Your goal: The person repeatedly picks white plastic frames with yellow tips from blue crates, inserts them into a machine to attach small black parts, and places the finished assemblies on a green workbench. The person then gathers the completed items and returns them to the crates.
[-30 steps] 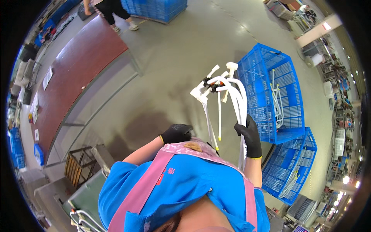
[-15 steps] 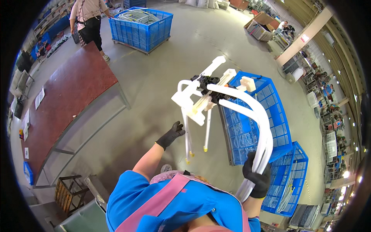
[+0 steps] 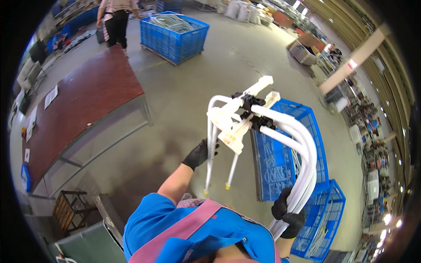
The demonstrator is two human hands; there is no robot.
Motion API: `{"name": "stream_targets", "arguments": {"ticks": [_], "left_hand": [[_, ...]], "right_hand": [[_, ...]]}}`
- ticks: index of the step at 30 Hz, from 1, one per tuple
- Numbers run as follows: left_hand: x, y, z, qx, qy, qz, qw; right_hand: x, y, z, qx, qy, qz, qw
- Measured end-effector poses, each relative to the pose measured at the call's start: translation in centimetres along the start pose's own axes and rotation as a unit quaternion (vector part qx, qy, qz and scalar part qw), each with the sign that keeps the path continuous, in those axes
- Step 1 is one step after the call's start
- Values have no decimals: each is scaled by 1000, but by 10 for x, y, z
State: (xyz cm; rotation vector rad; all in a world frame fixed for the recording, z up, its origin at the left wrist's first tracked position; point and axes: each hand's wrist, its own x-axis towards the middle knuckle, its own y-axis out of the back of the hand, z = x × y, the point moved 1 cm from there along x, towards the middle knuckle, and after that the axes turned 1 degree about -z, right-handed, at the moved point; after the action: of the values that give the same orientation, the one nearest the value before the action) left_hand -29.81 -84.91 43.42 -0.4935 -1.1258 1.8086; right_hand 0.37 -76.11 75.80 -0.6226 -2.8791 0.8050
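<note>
A bundle of bent white metal tube frames (image 3: 312,151) hangs in front of me, joined near its top to black plastic clamps (image 3: 251,101) and pale plastic brackets (image 3: 232,139). My right hand (image 3: 287,215), in a black glove, is closed round the curved tubes at the lower right. On the other side my left hand (image 3: 199,154), also gloved in black, is at the straight tube legs (image 3: 211,163). Its fingertips show past the legs, fingers curled round them, partly hidden. Small yellow caps (image 3: 227,186) finish the leg ends.
Blue plastic crates (image 3: 325,160) stand at my right, the nearer crate (image 3: 335,215) holding white tubes. A red-brown table (image 3: 83,98) is at left. Another loaded blue crate (image 3: 173,41) stands far ahead beside a person (image 3: 117,22). A small wooden stool (image 3: 70,210) sits behind left.
My left hand has moved up and right to the tube legs. The frames have tilted slightly, their leg ends swinging left. My right hand keeps its hold, and the whole view has shifted.
</note>
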Motion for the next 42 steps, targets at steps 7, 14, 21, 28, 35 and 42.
{"name": "stream_targets", "arguments": {"ticks": [7, 14, 21, 28, 35, 42], "left_hand": [[14, -35, 24, 33, -67, 157, 985], [10, -39, 65, 14, 69, 285, 956], [-44, 0, 99, 34, -38, 78, 996], [-122, -62, 139, 397, -64, 272, 874], [-196, -109, 112, 360, -131, 423, 821], [-235, -249, 78, 362, -208, 386, 822]], "right_hand": [[21, -42, 10, -203, -108, -30, 973], [39, -39, 0, -75, -22, -68, 995], [90, 13, -13, -42, 51, 19, 998], [153, 91, 16, -1, -81, -14, 997], [218, 111, 43, -122, -195, -35, 973], [279, 119, 56, -203, -198, -271, 920]]}}
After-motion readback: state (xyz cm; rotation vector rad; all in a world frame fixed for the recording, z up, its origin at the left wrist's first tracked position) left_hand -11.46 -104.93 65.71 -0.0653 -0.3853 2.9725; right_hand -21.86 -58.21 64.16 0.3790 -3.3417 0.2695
